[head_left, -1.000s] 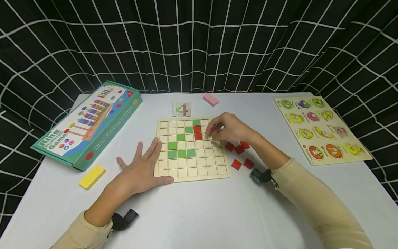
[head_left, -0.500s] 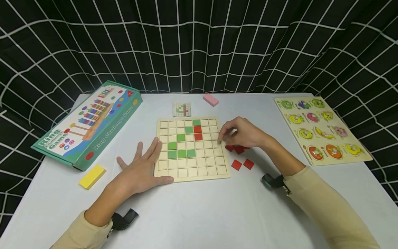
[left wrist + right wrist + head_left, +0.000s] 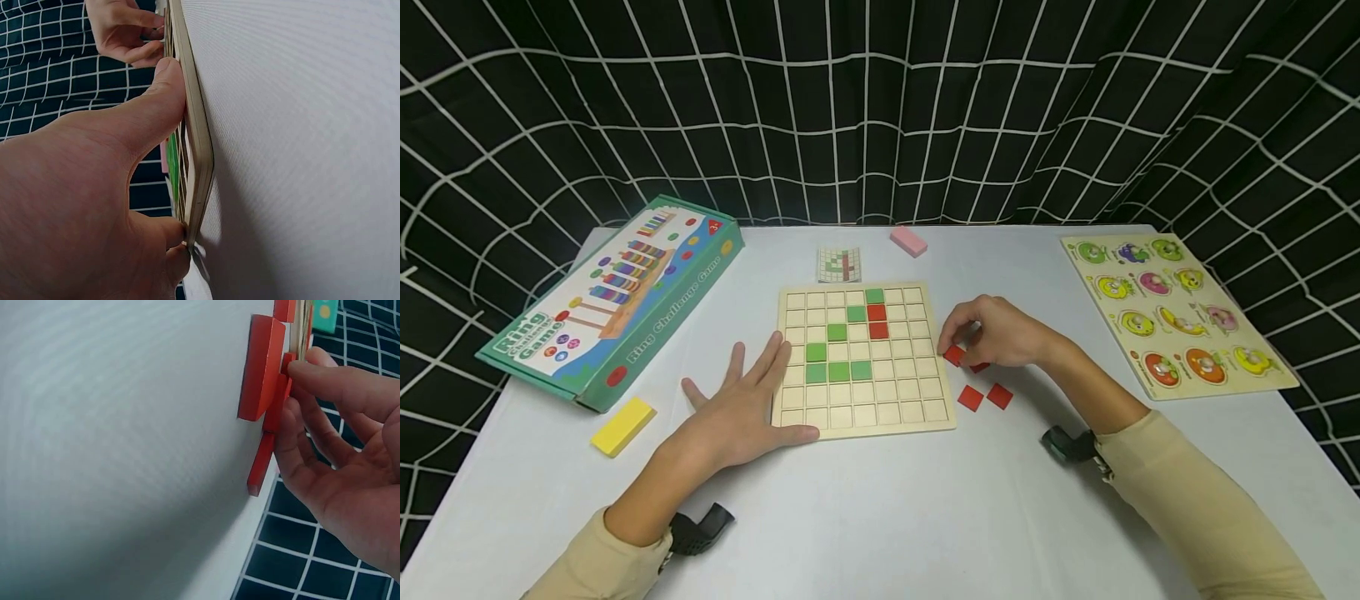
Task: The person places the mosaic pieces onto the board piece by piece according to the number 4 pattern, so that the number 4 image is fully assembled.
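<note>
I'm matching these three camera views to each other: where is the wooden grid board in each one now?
Head: the wooden grid board lies at centre.
Left wrist: edge-on, running down from top centre, the left hand touching it.
Right wrist: a thin strip at the top, right of centre.
Shared landmark: the right hand, in all three.

board (image 3: 887,413): pale wood tone, squared; set tiles (image 3: 837,371) green and red. loose tiles (image 3: 971,397), right: red. left block (image 3: 622,427): yellow. far block (image 3: 908,241): pink.

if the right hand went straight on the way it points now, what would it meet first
Probably the red tile nearest the board, close by the right hand; whether hand and tile touch is unclear.
</note>
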Action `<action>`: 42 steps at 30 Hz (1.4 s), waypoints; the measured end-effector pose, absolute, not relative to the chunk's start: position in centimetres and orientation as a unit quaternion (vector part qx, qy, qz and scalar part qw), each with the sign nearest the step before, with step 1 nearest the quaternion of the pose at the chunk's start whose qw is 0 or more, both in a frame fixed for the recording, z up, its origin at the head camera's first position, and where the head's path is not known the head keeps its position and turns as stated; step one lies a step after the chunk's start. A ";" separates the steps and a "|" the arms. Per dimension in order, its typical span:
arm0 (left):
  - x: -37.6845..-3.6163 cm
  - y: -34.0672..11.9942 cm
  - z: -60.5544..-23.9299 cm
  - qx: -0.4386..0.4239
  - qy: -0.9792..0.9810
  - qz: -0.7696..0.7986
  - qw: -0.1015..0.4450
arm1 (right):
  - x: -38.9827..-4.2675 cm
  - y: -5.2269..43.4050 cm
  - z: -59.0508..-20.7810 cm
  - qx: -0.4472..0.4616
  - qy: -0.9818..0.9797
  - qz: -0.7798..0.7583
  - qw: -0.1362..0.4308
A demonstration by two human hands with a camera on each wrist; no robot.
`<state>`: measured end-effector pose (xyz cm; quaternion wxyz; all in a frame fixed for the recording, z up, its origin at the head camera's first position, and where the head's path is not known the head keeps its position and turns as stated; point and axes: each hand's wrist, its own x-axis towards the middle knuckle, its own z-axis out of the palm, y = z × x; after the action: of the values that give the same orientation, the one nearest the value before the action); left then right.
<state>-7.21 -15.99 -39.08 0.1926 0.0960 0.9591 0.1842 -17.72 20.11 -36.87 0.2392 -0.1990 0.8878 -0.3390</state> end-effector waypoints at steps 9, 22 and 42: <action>-7.2 -16.0 -39.1 0.096 0.959 0.187 0.191 | -17.6 20.2 -37.0 -0.208 0.895 -0.317 0.233; -7.2 -16.0 -39.0 0.095 0.959 0.184 0.193 | -17.7 20.5 -36.8 -0.215 0.905 -0.297 0.216; -7.1 -16.1 -39.1 0.096 0.959 0.185 0.192 | -17.8 18.8 -36.5 -0.182 0.907 -0.341 0.166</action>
<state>-7.13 -16.07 -39.07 0.1923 0.0961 0.9590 0.1847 -17.76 18.82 -36.47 0.1655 -0.1817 0.9074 -0.3410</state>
